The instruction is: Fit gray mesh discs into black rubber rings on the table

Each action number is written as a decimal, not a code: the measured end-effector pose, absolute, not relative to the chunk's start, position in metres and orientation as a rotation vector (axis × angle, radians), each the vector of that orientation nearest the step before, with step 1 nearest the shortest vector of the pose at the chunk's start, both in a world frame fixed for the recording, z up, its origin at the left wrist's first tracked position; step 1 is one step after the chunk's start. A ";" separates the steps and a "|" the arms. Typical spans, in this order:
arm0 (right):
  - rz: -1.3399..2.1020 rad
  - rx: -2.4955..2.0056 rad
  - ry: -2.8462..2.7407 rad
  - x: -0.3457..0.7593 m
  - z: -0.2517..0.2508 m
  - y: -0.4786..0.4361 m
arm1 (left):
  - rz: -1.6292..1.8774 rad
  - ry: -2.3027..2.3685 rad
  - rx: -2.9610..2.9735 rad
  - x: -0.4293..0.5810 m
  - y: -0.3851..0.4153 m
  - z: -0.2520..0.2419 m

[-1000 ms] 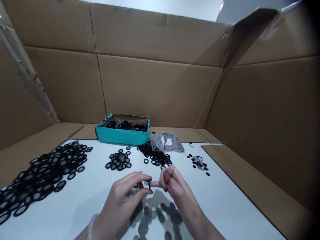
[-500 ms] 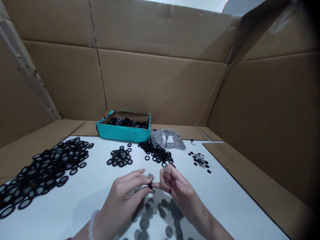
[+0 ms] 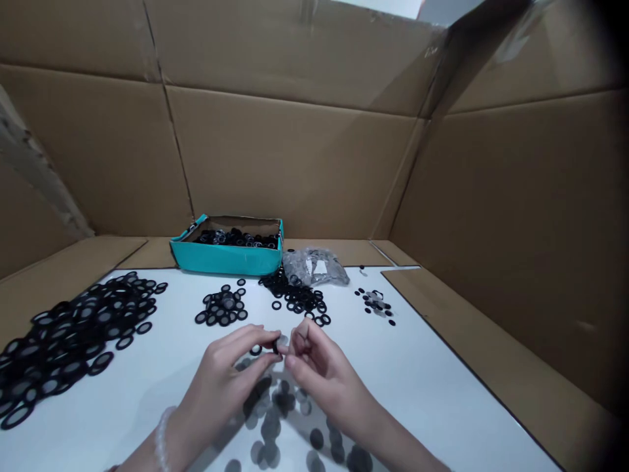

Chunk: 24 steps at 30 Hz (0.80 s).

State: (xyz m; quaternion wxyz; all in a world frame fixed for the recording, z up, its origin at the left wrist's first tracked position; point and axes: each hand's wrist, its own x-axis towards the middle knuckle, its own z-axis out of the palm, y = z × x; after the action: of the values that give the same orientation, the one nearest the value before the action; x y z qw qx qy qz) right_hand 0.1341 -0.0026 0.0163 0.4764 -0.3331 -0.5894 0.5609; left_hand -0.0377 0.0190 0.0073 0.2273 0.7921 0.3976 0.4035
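My left hand and my right hand meet fingertip to fingertip low in the middle of the head view, above a white table top. Between them they pinch a small black ring with a grey disc. The left thumb and forefinger close on it from the left. My right hand's fingers curl in and touch it from the right. Under the hands lies a scatter of grey discs. A loose black ring lies just behind my left fingers.
A big heap of black rings covers the table's left side. Two smaller ring piles and a few loose pieces lie further back. A teal box and a clear plastic bag stand behind. Cardboard walls enclose everything.
The view has shifted, so everything sits further left and slightly higher. Both hands stay joined on the small part; the grey disc now shows at the fingertips.
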 end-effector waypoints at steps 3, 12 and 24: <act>1.193 -0.936 -1.486 0.132 0.018 -0.002 | 1.112 1.068 2.258 -0.036 0.019 0.009; 1.155 -1.050 -1.561 0.137 0.014 0.004 | 0.973 1.008 2.403 -0.033 0.014 0.006; 0.393 -1.323 -2.193 0.138 0.080 0.139 | 0.680 1.372 2.494 -0.032 0.016 -0.008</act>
State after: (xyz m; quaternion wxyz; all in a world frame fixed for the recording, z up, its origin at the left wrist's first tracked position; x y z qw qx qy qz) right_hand 0.1378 0.1387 0.0804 0.2717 -0.4913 -0.8146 0.1458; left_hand -0.0321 0.0155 -0.0076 0.1076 0.8473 0.4660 0.2311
